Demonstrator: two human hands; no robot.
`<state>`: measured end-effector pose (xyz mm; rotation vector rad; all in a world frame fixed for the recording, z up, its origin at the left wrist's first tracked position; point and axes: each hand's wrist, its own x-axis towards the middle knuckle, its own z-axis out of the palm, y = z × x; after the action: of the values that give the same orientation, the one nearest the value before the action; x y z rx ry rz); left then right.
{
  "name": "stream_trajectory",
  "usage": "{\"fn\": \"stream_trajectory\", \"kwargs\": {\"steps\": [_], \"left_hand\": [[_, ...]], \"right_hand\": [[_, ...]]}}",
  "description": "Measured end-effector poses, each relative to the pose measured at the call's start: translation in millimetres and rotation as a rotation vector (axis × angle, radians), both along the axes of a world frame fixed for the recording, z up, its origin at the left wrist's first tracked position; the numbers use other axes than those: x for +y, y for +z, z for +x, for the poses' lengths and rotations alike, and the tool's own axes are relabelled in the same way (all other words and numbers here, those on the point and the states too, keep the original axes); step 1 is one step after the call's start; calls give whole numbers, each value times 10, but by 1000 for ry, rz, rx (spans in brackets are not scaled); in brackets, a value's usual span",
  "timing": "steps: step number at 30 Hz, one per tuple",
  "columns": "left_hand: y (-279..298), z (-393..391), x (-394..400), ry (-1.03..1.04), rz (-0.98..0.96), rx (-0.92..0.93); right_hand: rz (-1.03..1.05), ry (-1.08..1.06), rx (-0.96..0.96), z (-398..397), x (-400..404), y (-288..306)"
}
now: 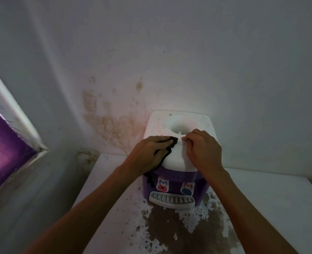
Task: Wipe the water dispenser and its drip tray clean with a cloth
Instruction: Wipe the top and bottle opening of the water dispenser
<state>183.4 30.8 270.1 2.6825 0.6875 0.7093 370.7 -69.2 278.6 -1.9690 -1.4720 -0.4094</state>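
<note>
Water dispenser (177,162) upright on stained surface (261,208). Left hand (151,149) pressing dark cloth (170,145) onto white top, fingers flat. Right hand (201,147) curled, bracing top edge. Recommended: overlapping strokes around well; drip tray (171,199) unwiped.

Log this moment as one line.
left hand: presses black cloth on dispenser top | right hand: steadies top | drip tray: unwiped

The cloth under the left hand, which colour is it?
Black cloth, seen best in the head view.
</note>
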Motion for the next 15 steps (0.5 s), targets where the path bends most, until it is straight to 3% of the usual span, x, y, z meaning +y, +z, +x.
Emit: {"fn": "stream_trajectory", "kwargs": {"steps": [4, 9, 15], "left_hand": [[52, 9, 160, 58, 3, -11], [84, -42, 383, 227, -130, -60], [180, -89, 172, 70, -65, 77]], "right_hand": [[-34, -23, 5, -22, 3, 53], [-91, -63, 17, -55, -5, 88], [-126, -84, 22, -56, 9, 112]]}}
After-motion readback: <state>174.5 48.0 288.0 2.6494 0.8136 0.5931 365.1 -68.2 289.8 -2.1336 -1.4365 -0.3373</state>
